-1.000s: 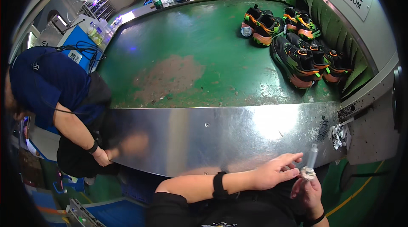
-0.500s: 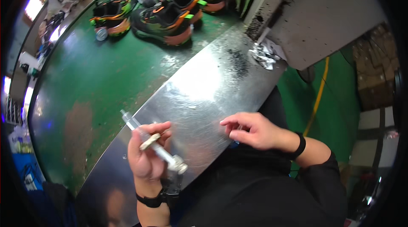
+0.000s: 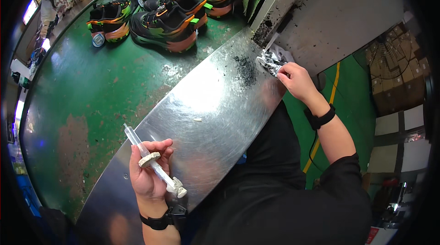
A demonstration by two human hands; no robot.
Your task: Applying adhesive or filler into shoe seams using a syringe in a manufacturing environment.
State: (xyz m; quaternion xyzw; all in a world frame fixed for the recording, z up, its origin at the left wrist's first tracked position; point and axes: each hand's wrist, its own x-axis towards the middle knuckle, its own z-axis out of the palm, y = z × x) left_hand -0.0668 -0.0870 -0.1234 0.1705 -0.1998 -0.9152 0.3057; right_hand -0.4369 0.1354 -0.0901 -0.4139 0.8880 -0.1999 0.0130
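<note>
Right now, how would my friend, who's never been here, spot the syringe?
Find the metal ledge edging the green table, then the person's left grip over it. That grip holds the syringe. It's a see-through tube with two off-white lumps, unlike the dark shoes.

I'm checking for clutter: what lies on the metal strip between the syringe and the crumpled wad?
In the head view, a small pale scrap, with dark specks nearer the wad.

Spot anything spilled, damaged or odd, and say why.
Black specks dirty the metal strip beside a crumpled wad at the right hand. A brownish patch interrupts the green surface, apparently from wear. Pale lumps on the syringe in the left hand look like caked residue.
</note>
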